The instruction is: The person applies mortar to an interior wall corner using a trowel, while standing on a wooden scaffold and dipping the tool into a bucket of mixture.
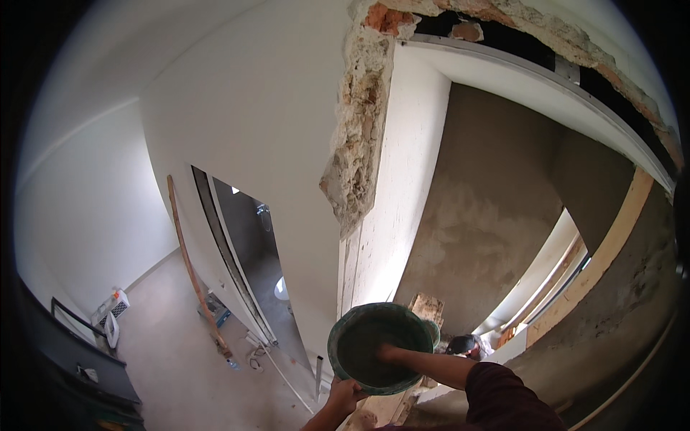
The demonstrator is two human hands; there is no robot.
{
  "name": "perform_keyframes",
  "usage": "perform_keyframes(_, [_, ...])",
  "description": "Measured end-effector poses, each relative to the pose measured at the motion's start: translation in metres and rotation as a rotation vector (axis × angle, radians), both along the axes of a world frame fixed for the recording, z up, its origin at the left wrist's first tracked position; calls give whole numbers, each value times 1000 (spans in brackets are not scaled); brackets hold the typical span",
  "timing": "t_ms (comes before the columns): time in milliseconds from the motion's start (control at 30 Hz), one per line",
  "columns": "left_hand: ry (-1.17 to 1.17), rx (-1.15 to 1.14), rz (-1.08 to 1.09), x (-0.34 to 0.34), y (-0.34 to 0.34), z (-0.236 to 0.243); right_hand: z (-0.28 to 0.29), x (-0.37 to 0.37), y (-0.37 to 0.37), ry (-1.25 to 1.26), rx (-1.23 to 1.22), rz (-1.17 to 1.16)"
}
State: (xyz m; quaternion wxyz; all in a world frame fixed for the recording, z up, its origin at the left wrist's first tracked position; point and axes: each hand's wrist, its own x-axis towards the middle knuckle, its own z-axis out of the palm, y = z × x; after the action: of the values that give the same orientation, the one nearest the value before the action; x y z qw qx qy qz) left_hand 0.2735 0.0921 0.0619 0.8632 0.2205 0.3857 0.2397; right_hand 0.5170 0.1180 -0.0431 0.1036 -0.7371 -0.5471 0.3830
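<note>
A round dark green bucket [381,391] is tipped toward me at the lower middle, its inside coated grey-green. My left hand [346,392] is closed on its near left rim, with the thumb over the edge. Into the bucket reaches my right hand [389,353], the forearm in a dark maroon sleeve coming from the lower right. The fingers of that hand are lost in the dim inside, so I cannot see whether they hold anything. Beyond the bucket shows the end of a worn wooden plank [427,307].
A doorway with a white frame [402,179] has broken plaster and brick [357,136] along its edge. Below on the right, a person [466,347] is partly visible. A long wooden pole [188,266] leans at the left, near a second doorway. Boards [384,409] lie beneath me.
</note>
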Motion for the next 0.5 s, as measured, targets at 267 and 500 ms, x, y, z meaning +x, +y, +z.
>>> perform_keyframes(267, [-95,24,89,5,8,-23,451,25,107,619,418,28])
perform_keyframes(500, [-128,21,77,4,-2,-13,676,-23,76,807,1210,-170])
